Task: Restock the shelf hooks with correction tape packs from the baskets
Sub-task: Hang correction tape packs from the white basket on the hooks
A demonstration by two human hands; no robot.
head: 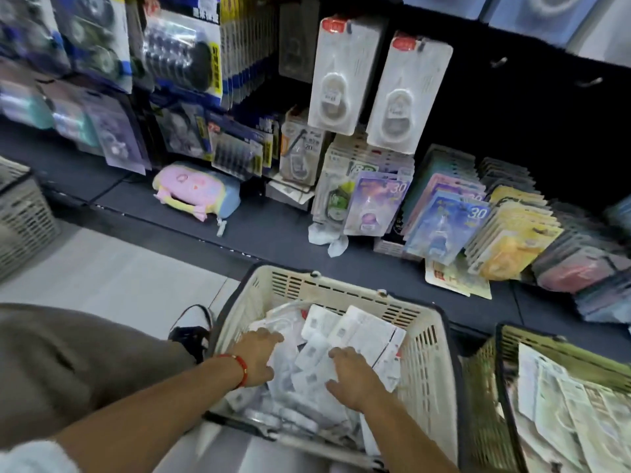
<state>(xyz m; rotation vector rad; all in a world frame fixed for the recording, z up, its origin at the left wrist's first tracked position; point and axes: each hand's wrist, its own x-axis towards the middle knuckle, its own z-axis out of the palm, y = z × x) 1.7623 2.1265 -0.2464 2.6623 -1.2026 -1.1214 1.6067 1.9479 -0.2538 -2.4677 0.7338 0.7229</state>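
Observation:
A cream plastic basket (430, 363) on the floor in front of me holds several white correction tape packs (362, 331) in a loose pile. Both my hands are down in the pile. My left hand (256, 356), with a red cord at the wrist, lies on the packs at the basket's left, fingers spread forward. My right hand (355, 375) rests on the packs in the middle, fingers curled down into them; whether it grips one I cannot tell. On the shelf hooks above hang two rows of white correction tape packs (345, 76) with red tops.
A green basket (491, 387) with paper-backed packs stands at the right. A grey basket (24, 213) sits at the far left. Colourful packs (444, 223) lean along the low dark shelf, beside a pink pouch (196, 189). My shoe (191, 327) is left of the cream basket.

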